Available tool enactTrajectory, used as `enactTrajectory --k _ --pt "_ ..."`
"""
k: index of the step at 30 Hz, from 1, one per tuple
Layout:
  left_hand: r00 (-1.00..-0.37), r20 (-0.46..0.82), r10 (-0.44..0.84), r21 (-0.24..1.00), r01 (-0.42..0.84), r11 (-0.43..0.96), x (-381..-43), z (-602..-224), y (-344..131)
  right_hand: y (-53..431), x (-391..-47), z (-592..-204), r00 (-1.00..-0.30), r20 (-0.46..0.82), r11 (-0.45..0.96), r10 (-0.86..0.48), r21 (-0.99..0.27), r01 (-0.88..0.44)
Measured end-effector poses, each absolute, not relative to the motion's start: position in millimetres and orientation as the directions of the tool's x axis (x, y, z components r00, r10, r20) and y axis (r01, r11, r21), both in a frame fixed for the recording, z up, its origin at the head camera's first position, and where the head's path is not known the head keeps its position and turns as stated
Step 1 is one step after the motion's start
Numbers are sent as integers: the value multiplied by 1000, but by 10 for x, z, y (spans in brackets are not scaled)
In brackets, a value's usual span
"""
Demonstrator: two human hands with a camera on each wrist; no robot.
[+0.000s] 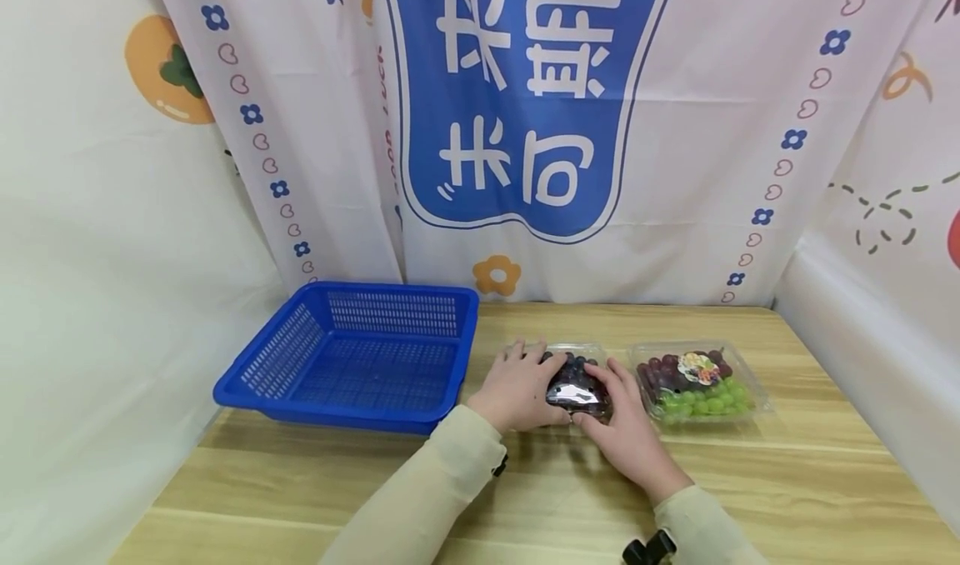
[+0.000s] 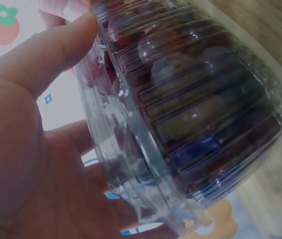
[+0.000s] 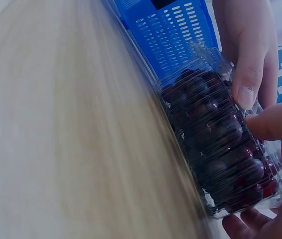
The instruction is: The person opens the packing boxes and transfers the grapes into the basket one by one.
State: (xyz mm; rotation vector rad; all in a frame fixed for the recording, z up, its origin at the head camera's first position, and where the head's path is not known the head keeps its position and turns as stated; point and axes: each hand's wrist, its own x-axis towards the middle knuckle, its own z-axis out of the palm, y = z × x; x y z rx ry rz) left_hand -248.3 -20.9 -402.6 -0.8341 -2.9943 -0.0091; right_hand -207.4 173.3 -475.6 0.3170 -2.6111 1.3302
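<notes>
A clear plastic box of dark grapes (image 1: 577,392) sits on the wooden table between my two hands. My left hand (image 1: 521,390) grips its left side, the thumb at the near edge and the fingers spread over the lid's left part. From the other side my right hand (image 1: 624,427) holds the box, thumb tip close to the left thumb. In the left wrist view the ribbed side wall of the grape box (image 2: 190,99) shows, with the left thumb (image 2: 56,50) along the lid rim. Right fingertips (image 3: 237,228) curl round the box's end in the right wrist view.
Just right of the hands lies a second clear box with red and green grapes (image 1: 693,386), a round sticker (image 1: 699,369) on its lid. A blue plastic basket (image 1: 345,419) stands to the left on the table (image 1: 555,507). A printed cloth (image 1: 705,173) hangs behind.
</notes>
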Motion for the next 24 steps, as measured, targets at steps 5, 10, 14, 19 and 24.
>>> enactTrajectory --k 5,10,14,19,24 --pt "-846 29 532 0 532 847 -2480 -4014 -218 1736 -2070 -4755 -961 259 556 -99 -787 -269" --pt "-848 -26 530 22 529 848 -2463 -3991 -220 1739 -2073 -4765 -964 249 557 -96 -789 -259" --pt "-835 -65 546 50 543 838 -2444 -3932 -237 1744 -2077 -4778 -967 242 546 -81 -800 -246" --pt "-795 -67 603 46 601 798 -2461 -3899 -293 1742 -2073 -4797 -969 238 510 -63 -827 -236" --pt "-779 -50 625 60 622 781 -2475 -3918 -331 1744 -2076 -4802 -971 232 492 -61 -839 -232"
